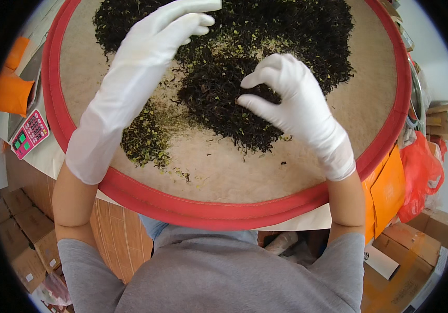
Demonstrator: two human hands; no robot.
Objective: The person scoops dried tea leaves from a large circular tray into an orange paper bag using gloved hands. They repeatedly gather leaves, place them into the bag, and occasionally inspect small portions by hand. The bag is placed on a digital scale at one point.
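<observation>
A round tray (pixel 228 215) with a red fabric rim and beige lining lies before me, bearing dark, twisted dried leaves that look like tea (pixel 224 90). Yellow-green bits (pixel 145 137) form a smaller heap at the left. My left hand (pixel 169 31), in a long white glove, is over the far leaves with its fingers extended and somewhat apart; nothing shows in it. My right hand (pixel 282 90), in a white glove, is over the right side of the nearer dark heap. Its thumb and index finger curve towards each other with a gap; whether the other, curled fingers hold leaves is hidden.
A digital scale (pixel 32 133) with a pink keypad stands at the left beside orange packets (pixel 12 94). Orange bags (pixel 388 191) and a red plastic bag (pixel 421 176) are at the right. Cardboard boxes (pixel 404 258) stand low on both sides.
</observation>
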